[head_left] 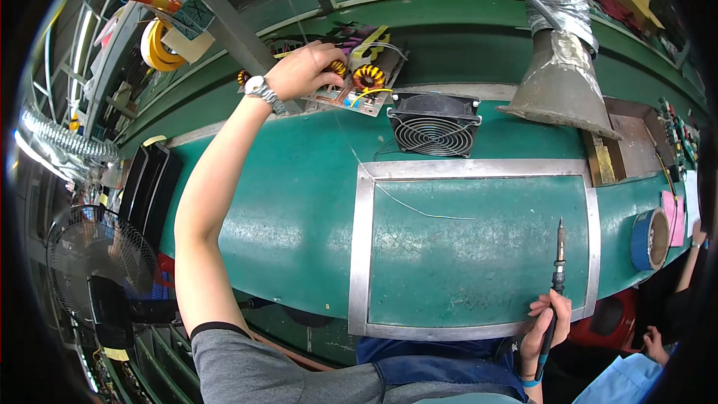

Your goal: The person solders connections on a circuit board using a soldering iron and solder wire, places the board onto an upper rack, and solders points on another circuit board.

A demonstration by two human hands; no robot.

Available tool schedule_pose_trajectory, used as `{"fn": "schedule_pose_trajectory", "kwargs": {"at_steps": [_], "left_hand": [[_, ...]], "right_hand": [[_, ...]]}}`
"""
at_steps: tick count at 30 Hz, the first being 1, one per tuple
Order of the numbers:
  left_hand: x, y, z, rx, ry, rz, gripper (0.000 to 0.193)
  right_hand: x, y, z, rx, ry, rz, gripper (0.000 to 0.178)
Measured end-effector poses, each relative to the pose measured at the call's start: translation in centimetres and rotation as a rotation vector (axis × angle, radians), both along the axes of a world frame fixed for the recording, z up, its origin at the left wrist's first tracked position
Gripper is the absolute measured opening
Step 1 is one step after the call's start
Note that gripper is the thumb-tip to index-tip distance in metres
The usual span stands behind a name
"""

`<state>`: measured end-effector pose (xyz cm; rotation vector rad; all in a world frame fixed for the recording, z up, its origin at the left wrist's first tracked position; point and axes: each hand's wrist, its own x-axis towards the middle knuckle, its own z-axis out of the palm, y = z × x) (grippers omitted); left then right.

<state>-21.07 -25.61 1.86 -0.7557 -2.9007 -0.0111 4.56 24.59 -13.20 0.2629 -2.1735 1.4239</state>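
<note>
My left arm, with a watch on the wrist, reaches to the far side of the bench. There my left hand (307, 71) is closed on a circuit board (368, 105), its fingers curled at a yellow-and-black wound ring coil. Another such ring coil (369, 78) stands on the board just right of the fingers. Part of the board is hidden behind the hand. Close to the front edge, my right hand (546, 322) grips a soldering iron (558, 277), tip pointing up and away. A thin wire (430, 215), apparently solder, hangs down onto the metal-framed green panel (479, 262).
A black fan with a round grille (434, 126) stands beyond the panel. Above the right side hangs a fume duct hood (562, 86). A blue tape roll (649, 239) and a tray (636, 138) are at right. Another person's hand (655, 346) shows at lower right.
</note>
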Motion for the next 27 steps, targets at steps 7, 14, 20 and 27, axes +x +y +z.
{"fn": "schedule_pose_trajectory", "kwargs": {"at_steps": [7, 14, 20, 27], "left_hand": [[3.6, 0.4, 2.4, 0.145, -0.112, 0.055, 0.036], [8.1, 3.7, 6.0, 0.187, -0.218, 0.115, 0.032], [12.3, 5.5, 10.8, 0.139, -0.271, 0.285, 0.030], [18.9, 7.8, 15.2, 0.479, -0.544, 0.326, 0.035]], "right_hand": [[-0.1, 0.2, 0.0, 0.031, 0.024, 0.016, 0.028], [0.0, 0.3, 0.2, 0.005, 0.012, 0.028, 0.028], [-0.1, 0.3, 0.1, -0.009, 0.063, 0.061, 0.027], [-0.3, 0.5, -0.1, -0.061, 0.123, 0.074, 0.028]]}}
